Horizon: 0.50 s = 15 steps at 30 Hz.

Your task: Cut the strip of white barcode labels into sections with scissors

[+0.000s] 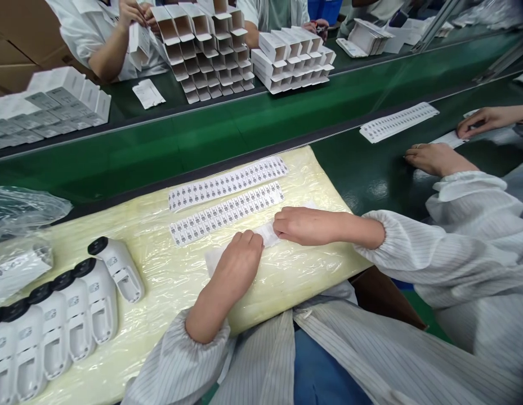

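My left hand (238,261) and my right hand (303,225) rest on a yellow foam pad wrapped in plastic film (160,281). Together they pinch a small white paper strip (267,233) lying flat between them. Just beyond my hands lie two long label sheets (227,199) printed with rows of small stickers. A row of white devices with black round ends (67,309) lies on the pad's left side.
Clear plastic bags (20,236) sit at the far left. A green conveyor belt (244,124) runs behind the pad. Stacks of open white cartons (248,50) stand across it, with people handling them. A co-worker's hands (438,157) and another label sheet (398,121) are at right.
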Each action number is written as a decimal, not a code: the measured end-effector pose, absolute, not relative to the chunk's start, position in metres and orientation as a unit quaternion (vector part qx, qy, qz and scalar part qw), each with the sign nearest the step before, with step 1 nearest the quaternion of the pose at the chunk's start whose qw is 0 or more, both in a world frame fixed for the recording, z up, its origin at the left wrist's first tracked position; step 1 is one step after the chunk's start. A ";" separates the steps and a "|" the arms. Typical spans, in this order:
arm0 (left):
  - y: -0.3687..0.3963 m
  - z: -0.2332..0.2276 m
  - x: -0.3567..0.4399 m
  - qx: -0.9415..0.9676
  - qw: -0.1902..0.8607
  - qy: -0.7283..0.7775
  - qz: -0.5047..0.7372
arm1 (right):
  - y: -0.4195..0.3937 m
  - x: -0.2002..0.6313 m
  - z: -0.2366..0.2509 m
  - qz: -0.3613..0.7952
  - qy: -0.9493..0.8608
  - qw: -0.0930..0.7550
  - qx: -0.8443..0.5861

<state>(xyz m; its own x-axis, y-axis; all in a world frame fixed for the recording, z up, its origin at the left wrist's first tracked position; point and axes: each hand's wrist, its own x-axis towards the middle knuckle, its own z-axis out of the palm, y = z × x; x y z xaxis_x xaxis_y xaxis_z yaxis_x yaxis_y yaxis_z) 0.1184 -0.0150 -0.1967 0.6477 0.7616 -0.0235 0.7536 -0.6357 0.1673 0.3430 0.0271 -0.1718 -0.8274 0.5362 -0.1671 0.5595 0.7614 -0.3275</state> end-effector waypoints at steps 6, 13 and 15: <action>-0.019 -0.199 0.121 0.897 0.073 0.436 -0.007 | 0.017 0.331 -0.183 -0.193 0.940 0.015 0.281; -0.024 -0.208 0.104 0.912 0.043 0.406 0.044 | 0.026 0.313 -0.161 -0.189 0.930 0.078 0.304; -0.015 -0.225 0.093 0.900 0.076 0.420 0.089 | 0.037 0.307 -0.145 -0.203 0.921 0.124 0.308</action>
